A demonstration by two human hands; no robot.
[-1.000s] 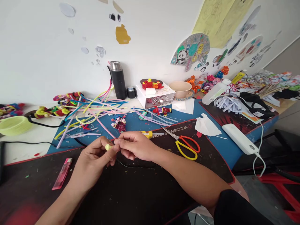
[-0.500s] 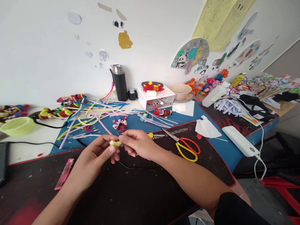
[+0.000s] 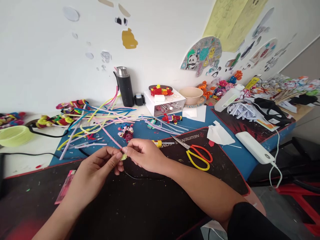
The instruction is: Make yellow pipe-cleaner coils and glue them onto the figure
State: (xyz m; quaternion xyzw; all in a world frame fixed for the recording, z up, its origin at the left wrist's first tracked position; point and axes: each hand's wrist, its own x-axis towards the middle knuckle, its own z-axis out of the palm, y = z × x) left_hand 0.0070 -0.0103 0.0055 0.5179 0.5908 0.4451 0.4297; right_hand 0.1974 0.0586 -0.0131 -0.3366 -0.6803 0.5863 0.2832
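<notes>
Hands close together in pinch grips

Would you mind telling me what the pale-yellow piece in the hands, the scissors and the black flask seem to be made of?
The pale-yellow piece looks soft and fuzzy, perhaps chenille, but mostly covered. The scissors have grey, shiny blades, likely steel, and smooth, bright orange-red and yellow handles, probably plastic. The flask has a shiny, probably steel top and matte, perhaps coated body.

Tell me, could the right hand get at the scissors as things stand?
Likely yes: the scissors lie uncovered on the dark mat, beyond the right forearm. The right hand is busy at the small pale-yellow piece, though, and would have to leave that first.
</notes>
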